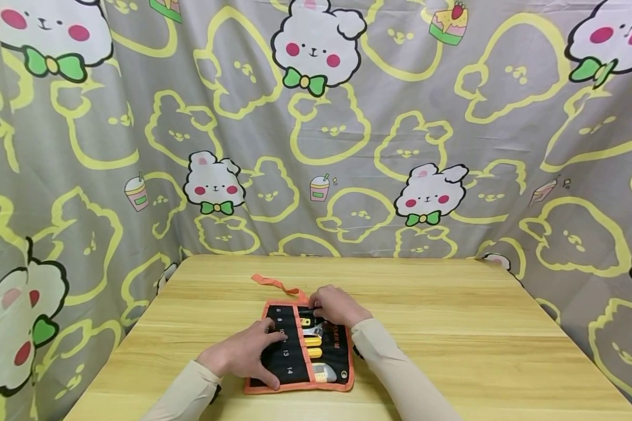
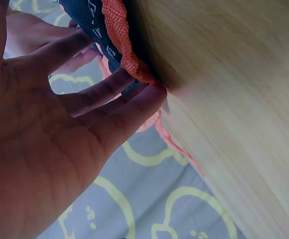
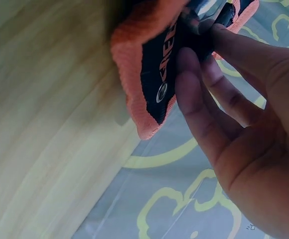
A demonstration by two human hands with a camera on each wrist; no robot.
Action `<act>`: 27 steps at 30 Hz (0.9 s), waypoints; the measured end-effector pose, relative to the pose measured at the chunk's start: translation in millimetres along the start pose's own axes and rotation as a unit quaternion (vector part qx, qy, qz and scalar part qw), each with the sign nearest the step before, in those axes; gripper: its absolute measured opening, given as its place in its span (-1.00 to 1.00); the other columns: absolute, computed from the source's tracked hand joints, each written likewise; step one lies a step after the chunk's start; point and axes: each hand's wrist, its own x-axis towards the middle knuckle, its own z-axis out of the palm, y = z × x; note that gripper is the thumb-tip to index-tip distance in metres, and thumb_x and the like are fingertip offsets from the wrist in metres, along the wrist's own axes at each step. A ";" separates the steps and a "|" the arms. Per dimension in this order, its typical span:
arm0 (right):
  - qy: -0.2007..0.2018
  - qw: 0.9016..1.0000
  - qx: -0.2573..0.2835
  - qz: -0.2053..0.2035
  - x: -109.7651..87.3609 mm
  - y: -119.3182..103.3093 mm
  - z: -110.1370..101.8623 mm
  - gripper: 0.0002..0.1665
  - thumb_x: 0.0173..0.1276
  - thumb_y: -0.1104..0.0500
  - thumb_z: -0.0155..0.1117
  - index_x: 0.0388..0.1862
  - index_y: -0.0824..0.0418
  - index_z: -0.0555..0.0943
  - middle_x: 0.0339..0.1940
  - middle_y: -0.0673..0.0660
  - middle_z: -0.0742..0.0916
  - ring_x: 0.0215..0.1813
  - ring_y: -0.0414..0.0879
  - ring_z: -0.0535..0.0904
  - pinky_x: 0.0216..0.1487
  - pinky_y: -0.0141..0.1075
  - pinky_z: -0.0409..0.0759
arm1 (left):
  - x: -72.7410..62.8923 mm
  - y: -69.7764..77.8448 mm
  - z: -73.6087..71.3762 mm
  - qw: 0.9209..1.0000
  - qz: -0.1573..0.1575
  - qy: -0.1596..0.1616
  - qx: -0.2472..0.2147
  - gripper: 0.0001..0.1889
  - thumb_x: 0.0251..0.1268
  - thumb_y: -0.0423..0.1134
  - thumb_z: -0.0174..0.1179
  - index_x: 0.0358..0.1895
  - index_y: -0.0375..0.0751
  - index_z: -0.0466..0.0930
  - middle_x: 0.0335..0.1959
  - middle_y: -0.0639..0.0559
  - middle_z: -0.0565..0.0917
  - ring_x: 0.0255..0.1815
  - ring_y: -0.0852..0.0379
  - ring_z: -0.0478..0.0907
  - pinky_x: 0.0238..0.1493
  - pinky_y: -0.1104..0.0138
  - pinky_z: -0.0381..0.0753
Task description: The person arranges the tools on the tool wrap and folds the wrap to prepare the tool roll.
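Observation:
A black tool roll [image 1: 279, 365] with orange edging lies unfolded on the table, white numbers printed along its left half. Its pockets hold an adjustable wrench [image 1: 316, 331], two yellow-handled tools [image 1: 313, 352] and a grey-and-yellow tool [image 1: 323, 373], perhaps a utility knife. My left hand [image 1: 244, 351] rests on the roll's left part, fingers fairly straight; in the left wrist view the fingertips touch the orange edging [image 2: 117, 30]. At the far end, my right hand [image 1: 339, 305] pinches a small black item [image 3: 204, 46] between thumb and fingers. Its kind is mostly hidden.
An orange tie strap [image 1: 274, 282] trails from the roll's far edge onto the wooden table [image 1: 453, 327]. A grey curtain [image 1: 316, 117] printed with cartoon animals hangs behind the table and along its sides.

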 end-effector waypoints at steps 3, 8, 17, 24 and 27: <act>-0.009 1.000 0.010 0.002 1.4 -0.6 0.6 -0.90 0.41 0.22 0.41 -0.15 0.10 0.79 -0.22 -0.01 0.80 -0.28 -0.24 0.62 -0.13 -0.26 0.65 | -0.3 0.0 0.0 1.000 -0.002 0.001 -0.001 -0.06 -0.11 0.35 0.54 0.41 0.04 0.52 0.44 -0.18 0.32 0.32 -0.10 0.40 0.29 -0.10 0.49; -0.013 1.000 0.000 -0.004 3.9 -2.7 2.4 -0.94 0.40 0.22 0.42 -0.18 0.10 0.78 -0.27 -0.03 0.78 -0.34 -0.25 0.57 -0.19 -0.30 0.63 | -0.5 0.0 0.0 1.000 -0.002 0.001 -0.002 -0.06 -0.11 0.34 0.55 0.40 0.04 0.52 0.44 -0.18 0.32 0.31 -0.10 0.40 0.29 -0.10 0.49; -0.021 1.000 -0.011 0.005 9.8 -7.2 4.9 -0.94 0.37 0.24 0.44 -0.28 0.09 0.71 -0.36 -0.06 0.70 -0.40 -0.24 0.50 -0.28 -0.35 0.54 | -0.6 -0.1 -0.3 1.000 0.003 0.000 -0.002 -0.05 -0.10 0.35 0.53 0.42 0.04 0.50 0.45 -0.18 0.31 0.31 -0.10 0.40 0.29 -0.09 0.49; -0.014 0.999 -0.025 -0.020 10.8 -8.6 5.0 -0.93 0.37 0.27 0.43 -0.22 0.10 0.75 -0.30 -0.04 0.75 -0.30 -0.23 0.57 -0.18 -0.32 0.62 | -0.6 -0.3 0.5 1.000 0.008 0.003 0.003 -0.04 -0.10 0.37 0.52 0.42 0.02 0.50 0.43 -0.18 0.32 0.30 -0.09 0.39 0.28 -0.07 0.50; -0.013 0.999 -0.021 -0.028 10.9 -9.1 4.6 -0.90 0.37 0.28 0.43 -0.19 0.10 0.76 -0.27 -0.03 0.76 -0.25 -0.23 0.61 -0.15 -0.32 0.63 | -0.6 -0.6 0.8 1.000 0.008 0.003 0.004 -0.04 -0.10 0.37 0.52 0.42 0.02 0.50 0.44 -0.18 0.32 0.31 -0.09 0.39 0.28 -0.08 0.50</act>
